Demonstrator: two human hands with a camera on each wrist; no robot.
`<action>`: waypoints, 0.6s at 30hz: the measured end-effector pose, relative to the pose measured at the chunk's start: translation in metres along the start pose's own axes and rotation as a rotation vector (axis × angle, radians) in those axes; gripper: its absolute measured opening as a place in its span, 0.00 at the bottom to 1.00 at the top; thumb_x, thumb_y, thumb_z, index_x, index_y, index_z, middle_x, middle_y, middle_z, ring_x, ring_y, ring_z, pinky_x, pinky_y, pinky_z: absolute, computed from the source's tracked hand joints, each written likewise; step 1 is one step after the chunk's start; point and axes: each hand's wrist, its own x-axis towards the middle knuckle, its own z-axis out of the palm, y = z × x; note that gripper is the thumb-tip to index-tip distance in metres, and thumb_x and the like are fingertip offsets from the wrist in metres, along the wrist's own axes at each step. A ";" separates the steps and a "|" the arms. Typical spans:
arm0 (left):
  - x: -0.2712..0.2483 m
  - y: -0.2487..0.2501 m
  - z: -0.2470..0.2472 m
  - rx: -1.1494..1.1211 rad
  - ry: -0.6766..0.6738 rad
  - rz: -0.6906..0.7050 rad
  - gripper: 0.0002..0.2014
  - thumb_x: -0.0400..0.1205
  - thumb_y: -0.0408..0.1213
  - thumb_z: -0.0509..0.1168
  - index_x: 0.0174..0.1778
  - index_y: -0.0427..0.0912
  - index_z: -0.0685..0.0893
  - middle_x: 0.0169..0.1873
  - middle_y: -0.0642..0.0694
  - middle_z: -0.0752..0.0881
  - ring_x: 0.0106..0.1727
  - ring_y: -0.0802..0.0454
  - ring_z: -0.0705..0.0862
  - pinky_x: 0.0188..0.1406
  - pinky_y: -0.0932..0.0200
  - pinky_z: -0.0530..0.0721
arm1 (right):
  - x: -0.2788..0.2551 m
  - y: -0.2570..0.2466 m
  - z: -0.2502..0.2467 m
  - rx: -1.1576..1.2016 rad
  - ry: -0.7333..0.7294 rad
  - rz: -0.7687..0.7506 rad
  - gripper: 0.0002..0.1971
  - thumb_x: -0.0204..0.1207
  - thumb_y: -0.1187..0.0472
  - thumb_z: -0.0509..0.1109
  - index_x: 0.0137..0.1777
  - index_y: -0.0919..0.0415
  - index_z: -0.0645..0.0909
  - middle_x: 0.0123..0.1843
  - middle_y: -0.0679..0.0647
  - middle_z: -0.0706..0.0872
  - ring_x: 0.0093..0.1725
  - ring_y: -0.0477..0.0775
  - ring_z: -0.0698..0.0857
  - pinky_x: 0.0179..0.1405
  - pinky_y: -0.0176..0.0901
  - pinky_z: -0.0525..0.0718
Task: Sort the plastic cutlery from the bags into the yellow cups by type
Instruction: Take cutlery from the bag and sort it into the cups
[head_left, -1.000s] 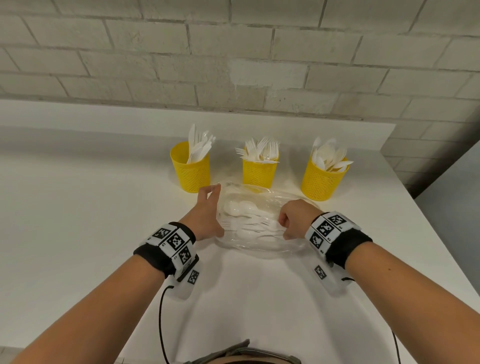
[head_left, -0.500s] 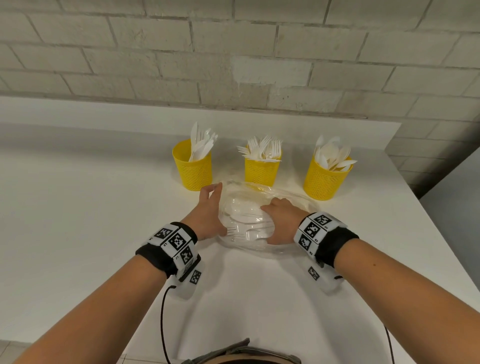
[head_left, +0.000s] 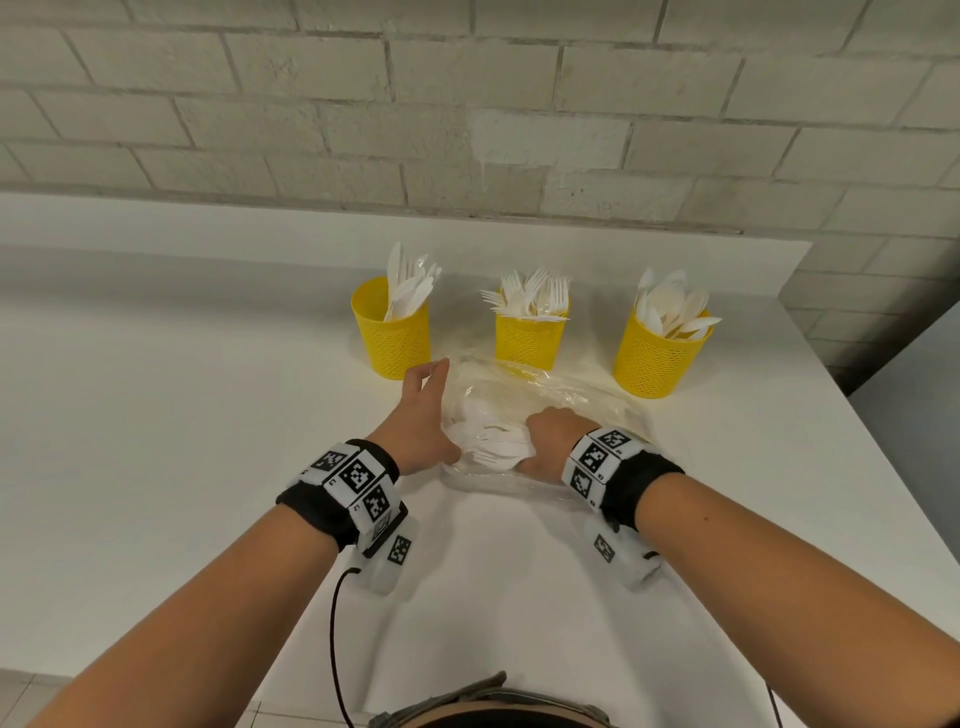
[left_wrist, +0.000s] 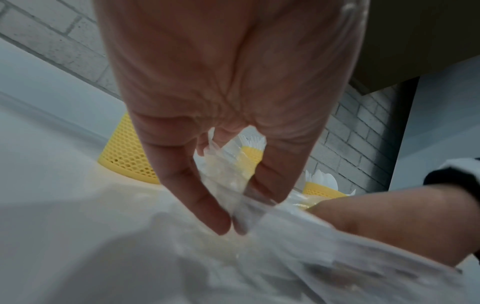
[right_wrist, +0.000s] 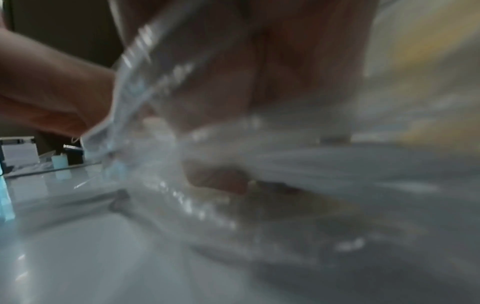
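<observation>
The right hand (head_left: 550, 436) has moved from the clear plastic bag's (head_left: 566, 395) right edge into its mouth and now clutches a bunch of white cutlery (head_left: 493, 444) inside. The left hand (head_left: 421, 415) pinches the bag's left edge. The bag lies on the white table (head_left: 182, 415), before three yellow mesh cups (head_left: 529, 343). Extraction appears imminent.

Soft, even light falls from above on the white tabletop (head_left: 156, 415), bright and nearly without glare, with only faint shadows under the forearms near its front edge. The head view is sharp, though the brick courses bow at its edges. The left wrist view is dimmer and softly blurred; the right wrist view is smeared almost past reading, with small glints on the crumpled bag (right_wrist: 182, 201).
</observation>
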 end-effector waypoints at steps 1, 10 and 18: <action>0.000 -0.001 0.000 0.000 0.014 -0.009 0.55 0.68 0.22 0.75 0.84 0.42 0.46 0.78 0.44 0.50 0.67 0.48 0.72 0.56 0.66 0.71 | 0.000 0.004 -0.003 0.021 0.003 0.002 0.23 0.77 0.45 0.65 0.61 0.64 0.76 0.58 0.60 0.82 0.56 0.62 0.83 0.52 0.49 0.81; 0.006 -0.015 -0.004 0.106 0.164 -0.092 0.50 0.70 0.28 0.74 0.83 0.41 0.50 0.73 0.38 0.55 0.58 0.36 0.80 0.63 0.51 0.80 | -0.017 0.039 -0.024 0.522 0.256 -0.037 0.20 0.76 0.53 0.71 0.63 0.61 0.72 0.51 0.54 0.82 0.46 0.56 0.80 0.42 0.39 0.69; -0.003 -0.002 -0.012 0.279 0.349 -0.053 0.34 0.74 0.45 0.73 0.76 0.53 0.70 0.77 0.41 0.60 0.77 0.39 0.59 0.74 0.46 0.66 | -0.023 0.011 -0.062 0.975 0.484 -0.179 0.11 0.81 0.54 0.65 0.39 0.57 0.80 0.27 0.50 0.83 0.28 0.39 0.80 0.35 0.19 0.73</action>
